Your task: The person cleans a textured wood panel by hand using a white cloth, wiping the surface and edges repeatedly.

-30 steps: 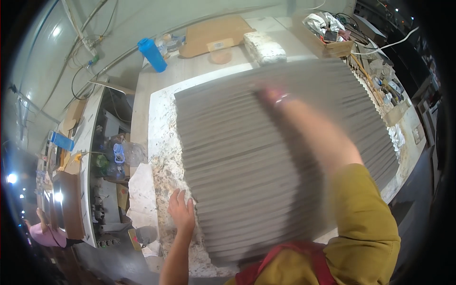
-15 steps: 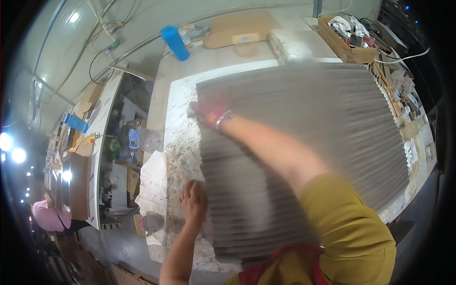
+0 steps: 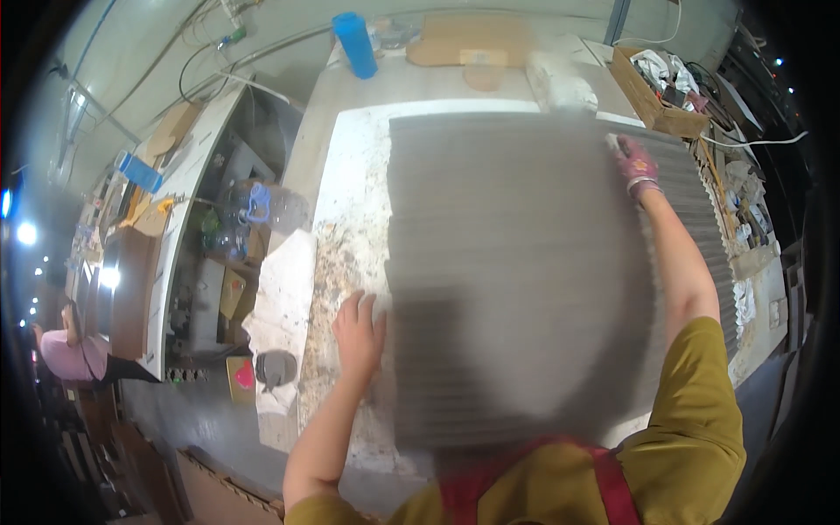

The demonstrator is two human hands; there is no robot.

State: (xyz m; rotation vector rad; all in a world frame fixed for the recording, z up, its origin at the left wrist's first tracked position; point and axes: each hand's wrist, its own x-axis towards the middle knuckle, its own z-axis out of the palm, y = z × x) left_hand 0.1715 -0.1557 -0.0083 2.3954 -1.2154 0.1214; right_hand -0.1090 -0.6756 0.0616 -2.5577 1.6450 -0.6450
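Workbench [image 3: 402, 83]: pale top, a cardboard piece [image 3: 446, 39] near its far edge.

White board [image 3: 354, 166]: stained and speckled, lying on the bench beneath the panel.

Ribbed panel [image 3: 490, 219]: grey, lying flat on the board in front of the person; ribs run left to right, blurred across the middle.

Right hand [image 3: 638, 164]: pink patterned glove, arm extended, over the panel's far right part; fingers partly curled; whether they grasp anything cannot be told.

Left hand [image 3: 357, 337]: bare, on the board just beside the panel's left edge; fingers loosely spread, grasping nothing visible.

Handling, in judgement: passes are best made along the ribs, light and even, reaching each edge without crushing the ridges; the left hand serves well close by, ready to steady the panel.

Differences from half a second ago: the right hand has crossed from the panel's left edge to its right part; the left hand's fingers, bent then, are straighter, the hand staying beside the same edge.
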